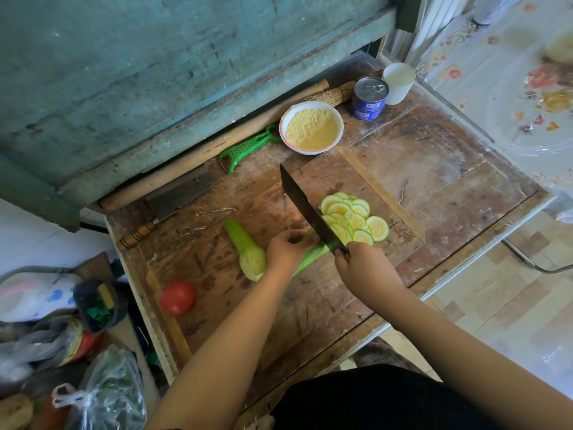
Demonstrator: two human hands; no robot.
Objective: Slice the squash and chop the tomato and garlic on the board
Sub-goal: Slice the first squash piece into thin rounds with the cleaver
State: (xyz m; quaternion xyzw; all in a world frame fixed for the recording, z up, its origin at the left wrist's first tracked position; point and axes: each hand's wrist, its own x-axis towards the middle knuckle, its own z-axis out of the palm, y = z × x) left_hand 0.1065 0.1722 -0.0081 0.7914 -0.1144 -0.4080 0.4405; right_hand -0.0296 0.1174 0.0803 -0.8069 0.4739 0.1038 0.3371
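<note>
Head view. Squash slicing is in hand. The right hand (361,268) is wrapped round the handle of the knife (310,212), blade set across the squash (313,254) it is cutting. The left hand (286,249) curls over that squash, steadying it. Cut slices (353,218) lie fanned at the blade's 3 o'clock. A second squash (248,251) waits at 9 o'clock; the tomato (177,297) lies at 8 o'clock, uncut. Garlic not seen, possibly outside the view. Next move calls for fingertips kept back from the edge. The board (384,181) rests on a worn wooden table (449,169), with a bowl (311,127) of yellow meal at 12 o'clock.
</note>
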